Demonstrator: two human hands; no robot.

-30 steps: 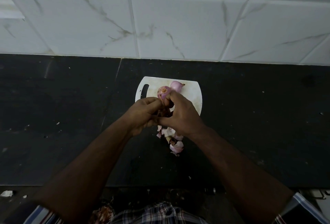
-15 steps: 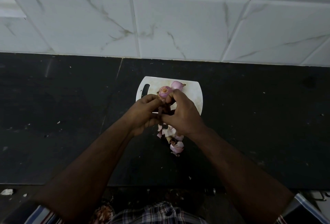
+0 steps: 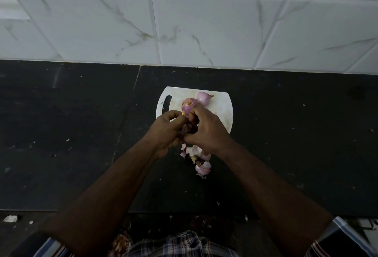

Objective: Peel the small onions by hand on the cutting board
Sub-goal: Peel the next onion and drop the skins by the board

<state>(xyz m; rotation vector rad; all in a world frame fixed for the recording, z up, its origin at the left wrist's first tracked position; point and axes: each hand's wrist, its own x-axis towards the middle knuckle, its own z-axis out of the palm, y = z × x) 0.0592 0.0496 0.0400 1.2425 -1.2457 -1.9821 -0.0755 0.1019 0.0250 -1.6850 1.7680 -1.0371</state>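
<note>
**Small onion mid-peel above the board**

Right hand (image 3: 206, 131) grips the onion (image 3: 189, 104) over the cutting board (image 3: 223, 113), near its far edge; left hand (image 3: 167, 127) pinches its skin. Probably light, firm, slippery; the papery skin tears, so pull at the root end

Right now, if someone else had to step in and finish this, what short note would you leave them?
Left hand and right hand both grip one small onion above the white cutting board, partway through peeling.
A second onion lies at the board's far edge; how far it is peeled is unclear.
Peeled skins are piled on the dark counter near the board.
Left: finish the held onion, check the second.
</note>
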